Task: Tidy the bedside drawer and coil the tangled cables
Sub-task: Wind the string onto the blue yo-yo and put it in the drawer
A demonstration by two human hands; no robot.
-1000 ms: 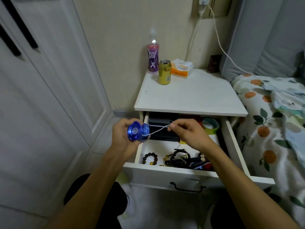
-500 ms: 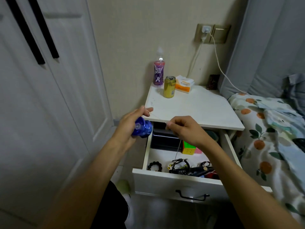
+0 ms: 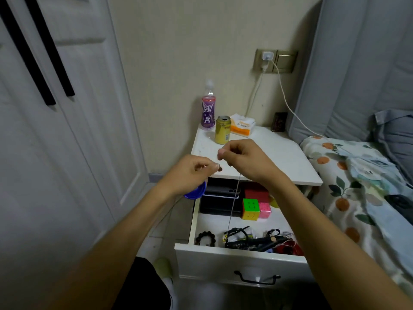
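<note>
Left hand (image 3: pixel 190 173) curled round the blue yo-yo (image 3: pixel 196 191); right hand (image 3: pixel 243 159) pinches its string (image 3: pixel 233 204) just beside — thin, limp, slippery. Hold the rigid body, wind under light tension.

white bedside table (image 3: pixel 279 157) carries a purple bottle (image 3: pixel 208 113), gold can (image 3: pixel 222 133), tissue pack (image 3: pixel 242 127) (orange-striped) and a small dark box (image 3: pixel 279 122).

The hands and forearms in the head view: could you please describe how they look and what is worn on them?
Both arms are bare right to the frame's edge, with no sleeve showing. The left hand and right hand wear no gloves, and no rings, watch or wristband are visible.
</note>
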